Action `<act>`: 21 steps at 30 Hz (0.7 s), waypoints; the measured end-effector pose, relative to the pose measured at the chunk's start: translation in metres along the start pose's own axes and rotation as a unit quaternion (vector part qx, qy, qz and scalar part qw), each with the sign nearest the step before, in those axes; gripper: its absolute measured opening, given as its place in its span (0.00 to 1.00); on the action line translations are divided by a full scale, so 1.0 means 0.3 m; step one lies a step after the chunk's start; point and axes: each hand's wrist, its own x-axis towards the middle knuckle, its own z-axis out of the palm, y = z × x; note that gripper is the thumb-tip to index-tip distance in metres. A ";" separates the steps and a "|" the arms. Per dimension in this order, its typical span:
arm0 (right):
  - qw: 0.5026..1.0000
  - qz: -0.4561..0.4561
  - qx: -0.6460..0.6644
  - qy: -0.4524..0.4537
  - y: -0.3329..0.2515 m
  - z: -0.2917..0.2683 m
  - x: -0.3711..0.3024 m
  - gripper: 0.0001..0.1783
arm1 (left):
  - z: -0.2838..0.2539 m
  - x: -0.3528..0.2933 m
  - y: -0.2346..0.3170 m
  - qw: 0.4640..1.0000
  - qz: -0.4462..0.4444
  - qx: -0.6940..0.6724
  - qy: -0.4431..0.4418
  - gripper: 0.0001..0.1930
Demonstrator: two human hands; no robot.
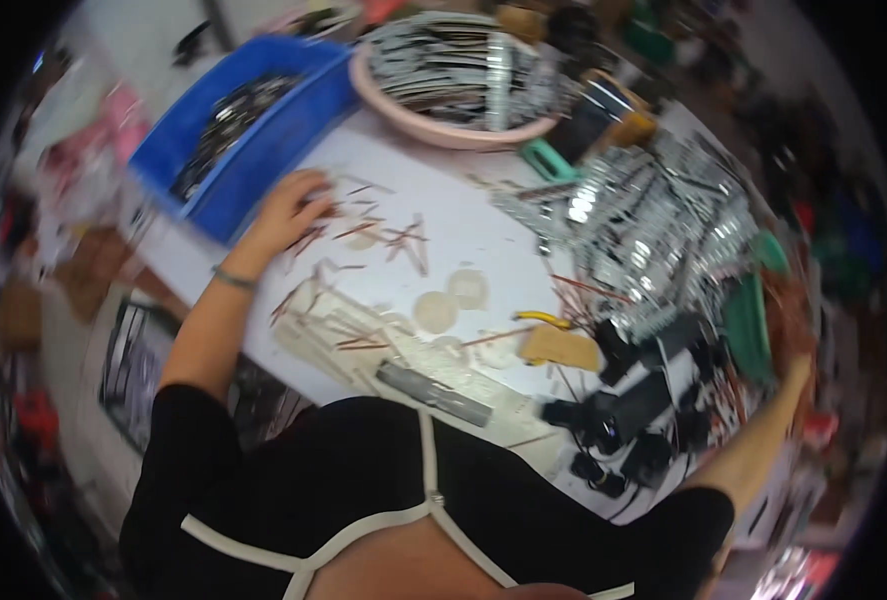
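Observation:
My left hand (291, 208) rests low over the white table beside the blue bin (293, 138), its fingers curved and apart. Thin reddish-brown strips (403, 240) lie scattered by its fingertips; whether it touches any of them is unclear. Far off to the right, my right hand (791, 325) is at the outer side of a green basin (748, 325). Blur hides its fingers, and I cannot tell whether they grip the rim. Beside that basin spreads a large heap of shiny silver metal strips (653, 235).
A pink basin (403, 115) full of stacked metal pieces stands at the back. Black devices with cables (633, 410) crowd the near right. A yellow-handled tool (543, 319), a tan pad (560, 348) and a dark grey bar (433, 392) lie nearer me.

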 end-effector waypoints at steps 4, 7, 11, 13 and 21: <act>0.892 0.091 0.432 0.100 -0.340 -0.158 0.124 0.31 | -0.010 -0.029 0.033 0.994 0.042 0.094 -0.039 0.20; 0.675 -0.022 0.738 -0.003 -0.803 -0.669 0.037 0.23 | 0.032 -0.015 0.081 0.986 0.072 0.130 -0.075 0.23; 0.668 -0.258 0.691 -0.097 -1.160 -1.103 -0.189 0.23 | 0.100 0.037 0.126 0.964 0.141 0.168 -0.149 0.25; 0.646 -0.366 0.650 -0.158 -1.341 -1.255 -0.289 0.24 | 0.082 0.002 0.117 0.959 0.157 0.159 -0.174 0.23; 0.704 -0.483 0.520 -0.003 -1.986 -1.353 -0.547 0.29 | -0.199 -0.229 0.101 0.989 0.087 0.079 -0.092 0.21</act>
